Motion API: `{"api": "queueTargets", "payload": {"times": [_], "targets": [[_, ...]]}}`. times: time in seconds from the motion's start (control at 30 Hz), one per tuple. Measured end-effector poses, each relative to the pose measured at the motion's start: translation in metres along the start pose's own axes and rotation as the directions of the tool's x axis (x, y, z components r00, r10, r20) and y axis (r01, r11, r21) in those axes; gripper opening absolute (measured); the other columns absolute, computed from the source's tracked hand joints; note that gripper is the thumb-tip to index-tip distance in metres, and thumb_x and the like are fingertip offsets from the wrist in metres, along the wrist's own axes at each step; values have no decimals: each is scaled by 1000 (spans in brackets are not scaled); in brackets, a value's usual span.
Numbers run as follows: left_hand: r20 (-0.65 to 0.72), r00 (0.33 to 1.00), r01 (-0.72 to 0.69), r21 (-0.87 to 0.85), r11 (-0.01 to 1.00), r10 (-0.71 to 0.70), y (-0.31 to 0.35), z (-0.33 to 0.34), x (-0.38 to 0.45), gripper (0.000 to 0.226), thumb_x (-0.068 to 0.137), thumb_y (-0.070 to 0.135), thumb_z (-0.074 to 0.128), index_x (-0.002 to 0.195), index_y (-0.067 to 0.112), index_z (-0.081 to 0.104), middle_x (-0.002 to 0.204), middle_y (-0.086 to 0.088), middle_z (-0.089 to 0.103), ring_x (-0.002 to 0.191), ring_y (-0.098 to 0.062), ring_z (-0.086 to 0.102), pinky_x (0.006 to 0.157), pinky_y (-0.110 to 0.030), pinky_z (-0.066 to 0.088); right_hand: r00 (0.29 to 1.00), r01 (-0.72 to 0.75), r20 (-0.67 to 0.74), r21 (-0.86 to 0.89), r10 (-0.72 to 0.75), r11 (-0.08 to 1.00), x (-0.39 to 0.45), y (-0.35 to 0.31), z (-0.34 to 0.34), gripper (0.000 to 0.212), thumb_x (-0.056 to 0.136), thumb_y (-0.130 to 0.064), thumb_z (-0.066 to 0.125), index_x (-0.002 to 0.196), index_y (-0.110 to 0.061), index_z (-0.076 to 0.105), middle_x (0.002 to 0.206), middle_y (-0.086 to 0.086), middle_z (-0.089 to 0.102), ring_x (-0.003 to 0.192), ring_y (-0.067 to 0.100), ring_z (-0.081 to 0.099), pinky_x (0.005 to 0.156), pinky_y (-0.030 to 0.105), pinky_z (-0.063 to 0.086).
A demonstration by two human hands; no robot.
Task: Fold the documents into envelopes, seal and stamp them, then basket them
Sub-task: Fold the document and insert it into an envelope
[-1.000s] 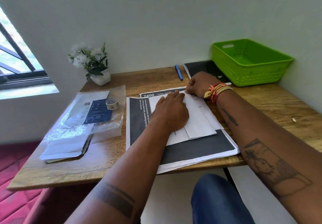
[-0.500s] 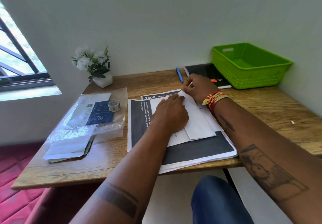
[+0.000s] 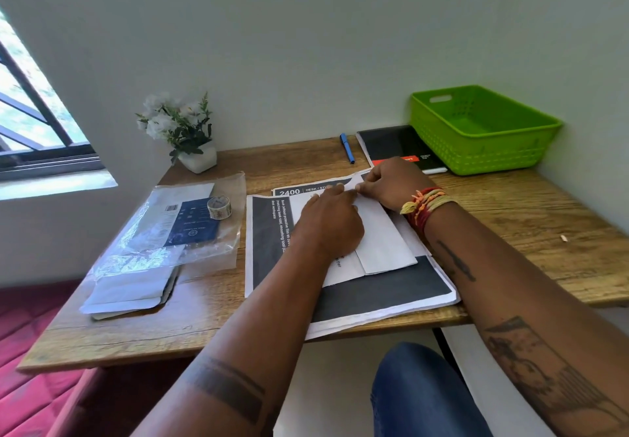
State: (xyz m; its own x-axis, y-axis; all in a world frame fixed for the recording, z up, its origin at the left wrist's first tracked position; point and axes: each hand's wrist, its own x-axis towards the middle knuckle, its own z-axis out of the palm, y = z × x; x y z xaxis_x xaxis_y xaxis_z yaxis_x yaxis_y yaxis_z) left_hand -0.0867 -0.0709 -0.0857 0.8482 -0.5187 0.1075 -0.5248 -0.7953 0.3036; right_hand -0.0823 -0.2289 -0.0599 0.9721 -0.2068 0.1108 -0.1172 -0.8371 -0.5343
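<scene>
White folded document [image 3: 384, 239] lying on a stack of printed sheets [image 3: 374, 297] with wide black panels, mid-worktop, long crease running away from the seat toward the wall. Left hand [image 3: 332, 225] flat on the near-left part of the fold, fingers straight and together, pressing down. Right hand [image 3: 391, 183] at the far end of the fold, thumb and fingertips pinching the paper's top edge, just touching the left fingertips. Woven thread bands [image 3: 423, 203] round the right wrist. Stack's near edge overhanging the front lip of the wooden worktop [image 3: 510, 205] a little. Green plastic basket [image 3: 476, 145] in the far right corner against the wall, a black notebook [image 3: 394, 145] just beside it on the left, a blue pen [image 3: 347, 148] left of that. To the left of the stack, a clear plastic sleeve [image 3: 190, 229] holding blue and white stationery, a roll of patterned tape [image 3: 219, 207] resting on top. Small white pot of flowers [image 3: 185, 133] near the far left corner. Bare wood to the right of the stack and along the front left.
</scene>
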Motion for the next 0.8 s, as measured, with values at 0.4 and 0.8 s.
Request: {"api": "queueTargets", "payload": {"times": [0.4,0.8], "targets": [[-252,933,142,-395,908,-256,-8,-15,-6,47,109,41,39,103,13,76,94,0,72,83,-20,64,75,-32,46,979,176,7,478,-204,860,-48,-3,-5,44,91,-61,60,90,-21,81,84,-1,78,78,20,74,69,36,56],[-37,849,263,-835,483,-527,-27,-31,-11,29,103,22,55,125,16,73,118,-6,74,104,-26,70,97,-47,58,878,464,143,-16,-457,886,-45,-8,18,48,86,-55,71,128,-32,67,119,-6,63,90,2,56,77,15,40]]}}
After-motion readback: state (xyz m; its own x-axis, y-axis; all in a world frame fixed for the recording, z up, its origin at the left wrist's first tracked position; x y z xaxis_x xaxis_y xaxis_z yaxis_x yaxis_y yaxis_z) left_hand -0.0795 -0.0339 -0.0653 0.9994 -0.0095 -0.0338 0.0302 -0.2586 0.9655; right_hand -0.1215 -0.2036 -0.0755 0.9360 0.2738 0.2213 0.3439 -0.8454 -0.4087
